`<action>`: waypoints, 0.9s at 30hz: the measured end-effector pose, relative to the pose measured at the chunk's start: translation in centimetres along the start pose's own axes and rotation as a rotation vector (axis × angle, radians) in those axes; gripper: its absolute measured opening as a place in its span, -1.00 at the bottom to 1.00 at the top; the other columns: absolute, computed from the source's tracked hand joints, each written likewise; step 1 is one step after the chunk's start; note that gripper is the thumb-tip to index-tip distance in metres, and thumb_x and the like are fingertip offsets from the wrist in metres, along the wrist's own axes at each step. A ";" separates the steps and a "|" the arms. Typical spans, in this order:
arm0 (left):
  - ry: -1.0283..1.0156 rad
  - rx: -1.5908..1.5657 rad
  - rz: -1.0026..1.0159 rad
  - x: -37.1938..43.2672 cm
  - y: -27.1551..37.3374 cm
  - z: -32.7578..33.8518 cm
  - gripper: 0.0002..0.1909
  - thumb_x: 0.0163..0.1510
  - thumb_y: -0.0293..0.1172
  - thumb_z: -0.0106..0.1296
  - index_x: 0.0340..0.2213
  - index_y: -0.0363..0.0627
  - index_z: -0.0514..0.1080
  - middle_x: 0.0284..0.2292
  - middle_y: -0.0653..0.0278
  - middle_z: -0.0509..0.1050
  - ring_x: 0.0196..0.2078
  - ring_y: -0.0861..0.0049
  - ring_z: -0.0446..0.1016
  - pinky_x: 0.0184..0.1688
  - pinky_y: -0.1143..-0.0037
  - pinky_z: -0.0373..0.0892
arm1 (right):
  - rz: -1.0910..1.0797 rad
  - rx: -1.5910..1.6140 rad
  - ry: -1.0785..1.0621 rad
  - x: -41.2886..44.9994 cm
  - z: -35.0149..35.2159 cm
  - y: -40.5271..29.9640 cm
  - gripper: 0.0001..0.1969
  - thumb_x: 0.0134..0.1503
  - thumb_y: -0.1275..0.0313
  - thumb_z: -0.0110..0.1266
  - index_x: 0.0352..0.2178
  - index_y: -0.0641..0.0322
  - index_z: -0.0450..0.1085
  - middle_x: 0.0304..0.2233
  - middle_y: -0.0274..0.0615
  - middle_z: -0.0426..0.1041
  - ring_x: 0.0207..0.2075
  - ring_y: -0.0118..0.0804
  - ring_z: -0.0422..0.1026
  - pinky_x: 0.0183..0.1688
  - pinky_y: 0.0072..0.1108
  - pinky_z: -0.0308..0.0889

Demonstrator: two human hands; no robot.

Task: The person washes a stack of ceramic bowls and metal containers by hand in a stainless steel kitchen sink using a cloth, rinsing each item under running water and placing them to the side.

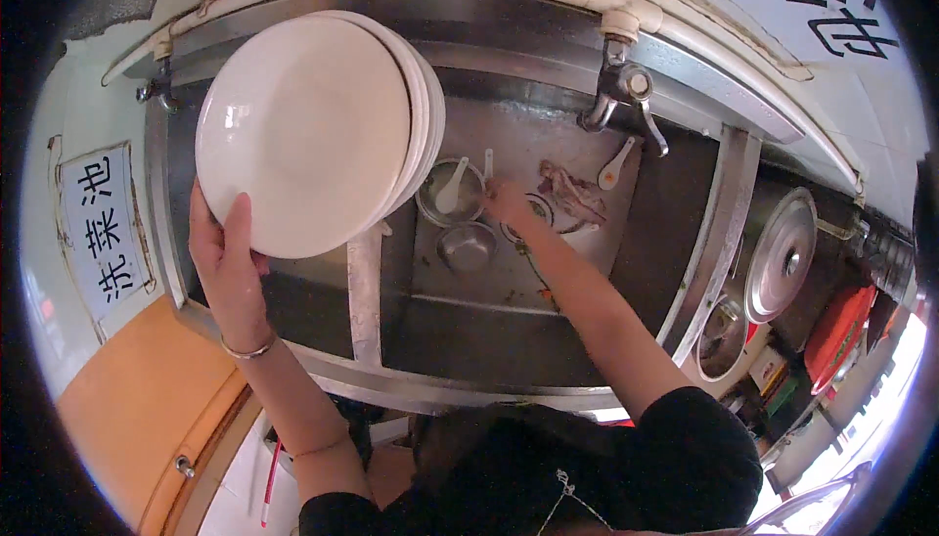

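Observation:
My left hand (233,272) holds up a stack of white round plates (304,132) by its lower left edge, tilted above the divider between two steel basins. My right hand (508,204) reaches down into the right basin (484,345). Its fingers are close to a white spoon handle (488,160) and a round bowl (423,206) with another white spoon (449,191) in it; whether they grip anything is unclear. A small metal bowl (466,248) sits just below. Another bowl (544,207) is partly hidden by my forearm, beside food scraps (576,191) that look like bones.
A metal tap (623,88) juts over the right basin, and a smaller tap (163,88) is at the far left. One more white spoon (615,165) lies near the basin's right side. Beyond the right rim are a metal lid (783,257) and a red basket (840,338).

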State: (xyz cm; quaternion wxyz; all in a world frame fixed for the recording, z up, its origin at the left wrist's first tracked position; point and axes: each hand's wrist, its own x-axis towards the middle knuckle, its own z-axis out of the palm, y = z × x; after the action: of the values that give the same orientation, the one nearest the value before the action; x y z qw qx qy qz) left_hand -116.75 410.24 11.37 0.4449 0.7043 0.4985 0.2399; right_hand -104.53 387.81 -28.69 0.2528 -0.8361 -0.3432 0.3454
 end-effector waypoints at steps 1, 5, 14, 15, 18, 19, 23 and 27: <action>0.007 0.023 -0.039 -0.1 0.1 0.1 -0.65 0.09 -0.37 -0.14 -0.08 -0.18 0.24 -0.52 0.48 0.36 -0.68 0.91 0.12 -0.74 0.79 0.00 | 0.066 0.010 -0.134 -0.1 0.4 -0.2 -0.82 -0.07 0.37 0.02 -0.53 0.32 0.37 -0.63 0.01 0.41 -0.55 -0.07 0.43 -0.46 -0.34 0.33; 0.061 0.074 -0.061 -0.6 -0.8 -0.3 -0.64 0.11 -0.32 -0.16 -0.07 -0.18 0.23 -0.54 0.45 0.35 -0.69 0.87 0.12 -0.70 0.79 0.02 | 0.342 0.316 -0.025 -0.9 -0.4 -0.3 -0.79 -0.02 0.35 -0.02 -0.59 0.30 0.32 -0.70 -0.14 0.37 -0.60 -0.24 0.41 -0.54 -0.46 0.31; 0.260 -0.393 0.133 -8.0 -8.2 0.0 -0.74 0.14 -0.23 -0.26 -0.48 -0.14 0.28 -0.72 0.48 0.09 -0.69 0.77 0.05 -0.68 0.73 -0.01 | 0.873 1.486 -0.272 -2.9 -6.7 6.0 -0.89 0.04 0.40 -0.10 -0.50 0.20 0.25 -0.69 -0.37 0.24 -0.68 -0.53 0.25 -0.65 -0.72 0.20; 0.178 -0.234 0.191 -9.4 -9.0 1.6 -0.79 0.12 -0.29 -0.20 -0.51 -0.13 0.27 -0.71 0.48 0.12 -0.69 0.77 0.06 -0.68 0.73 0.00 | 0.871 1.516 -0.325 -3.4 -6.4 6.1 -0.88 0.04 0.40 -0.10 -0.50 0.22 0.25 -0.69 -0.36 0.24 -0.68 -0.53 0.25 -0.66 -0.72 0.19; -0.235 -0.286 -0.384 -13.1 -11.3 7.7 -0.89 -0.03 -0.50 0.04 -0.41 -0.20 0.35 -0.49 0.34 0.35 -0.54 0.72 0.31 -0.54 0.72 0.26 | 0.697 1.204 -0.101 -5.2 -5.8 5.0 -0.86 0.05 0.39 -0.09 -0.49 0.26 0.26 -0.69 -0.35 0.25 -0.69 -0.54 0.26 -0.66 -0.70 0.21; -0.232 -0.449 -0.326 -13.2 -12.7 11.9 -0.73 -0.06 -0.48 0.09 -0.25 -0.20 0.36 -0.35 0.27 0.37 -0.39 0.65 0.36 -0.40 0.67 0.34 | 0.577 1.054 -0.011 -6.0 -5.9 4.4 -0.85 0.05 0.38 -0.08 -0.48 0.28 0.27 -0.68 -0.34 0.26 -0.69 -0.54 0.26 -0.66 -0.69 0.22; -0.621 -0.151 -0.417 -9.7 -17.6 22.6 -0.50 -0.04 -0.28 0.03 -0.09 -0.25 0.22 -0.18 0.10 0.38 -0.14 0.39 0.36 -0.13 0.46 0.29 | 0.343 0.985 -0.155 -8.2 -8.3 3.1 -0.51 0.05 0.25 0.00 -0.03 0.27 0.15 -0.33 -0.15 0.39 -0.52 -0.31 0.39 -0.51 -0.54 0.33; -0.575 -0.127 -0.505 -7.9 -17.5 26.5 -0.58 -0.03 -0.44 -0.11 -0.08 -0.27 0.21 -0.14 0.04 0.35 -0.10 0.27 0.35 -0.09 0.42 0.26 | 0.070 0.394 0.430 -8.9 -11.2 5.4 -0.65 0.00 0.46 0.04 -0.13 0.20 0.27 -0.23 -0.14 0.30 -0.27 -0.31 0.35 -0.24 -0.55 0.33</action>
State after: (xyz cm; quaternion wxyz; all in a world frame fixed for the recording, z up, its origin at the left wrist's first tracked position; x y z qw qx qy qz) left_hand -107.69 394.65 -15.90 0.6542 0.5690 0.4953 -0.0540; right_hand -98.65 375.61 -21.50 0.4652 -0.8361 -0.1792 0.2288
